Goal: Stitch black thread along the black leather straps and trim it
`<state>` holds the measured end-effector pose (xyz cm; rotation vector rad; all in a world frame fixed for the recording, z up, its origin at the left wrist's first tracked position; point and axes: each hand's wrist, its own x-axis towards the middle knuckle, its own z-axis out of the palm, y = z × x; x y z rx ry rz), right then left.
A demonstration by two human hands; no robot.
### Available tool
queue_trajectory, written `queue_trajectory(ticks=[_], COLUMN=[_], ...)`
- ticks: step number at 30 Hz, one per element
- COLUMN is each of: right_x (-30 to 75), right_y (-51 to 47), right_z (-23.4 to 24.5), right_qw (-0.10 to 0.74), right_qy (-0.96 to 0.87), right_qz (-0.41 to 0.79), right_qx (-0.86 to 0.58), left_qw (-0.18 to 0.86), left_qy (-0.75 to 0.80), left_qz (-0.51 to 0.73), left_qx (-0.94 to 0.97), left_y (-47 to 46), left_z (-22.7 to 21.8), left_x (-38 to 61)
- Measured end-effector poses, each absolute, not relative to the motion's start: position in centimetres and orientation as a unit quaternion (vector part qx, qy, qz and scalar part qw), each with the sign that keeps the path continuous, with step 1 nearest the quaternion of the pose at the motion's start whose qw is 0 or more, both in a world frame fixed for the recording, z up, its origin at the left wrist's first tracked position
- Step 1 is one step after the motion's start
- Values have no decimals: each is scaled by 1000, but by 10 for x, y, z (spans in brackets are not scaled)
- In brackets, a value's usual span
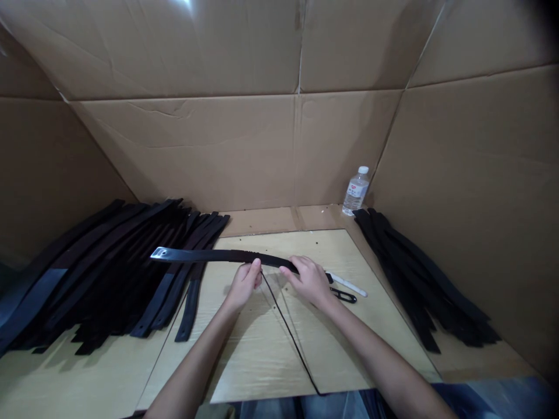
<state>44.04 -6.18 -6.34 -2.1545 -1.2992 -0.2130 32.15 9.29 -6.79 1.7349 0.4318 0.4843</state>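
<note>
A long, curved black strip (205, 255) with a hole at its shiny left end is held level above the board. My right hand (310, 279) is closed around the strip toward its right end. Just below the strip's middle, my left hand (247, 283) pinches a thin black cord (288, 329), which runs down to the board's near edge. Close-set ridges, perhaps cord turns, show on the strip above my left thumb. Beyond my right hand lie a white pen-like tool (351, 285) and a black slotted piece (345, 295), both partly hidden.
Many similar black strips (117, 262) are piled at the left. A smaller bunch of black strips (419, 279) lies at the right. A water bottle (356, 192) stands in the back right corner. Cardboard walls (196, 151) enclose the pale wooden board (349, 361).
</note>
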Motion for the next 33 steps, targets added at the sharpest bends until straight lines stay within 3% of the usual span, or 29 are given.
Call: queue_trajectory(ticks=[20,29,33], right_x=[430,429,429], right_y=[-54,-54,-57], right_z=[-59,-62,-59], right_qw=[284,279,327], right_qy=[-498,-494,-483], right_qz=[-65,-65,-35], right_qx=[-817,-821,-812], left_qw=[534,528,510], left_qy=[259,269,229], left_qz=[379,400,377], left_qx=[710,699,738], left_y=[87,85,87], left_z=[-44,-48,-48], left_x=[317,317,313])
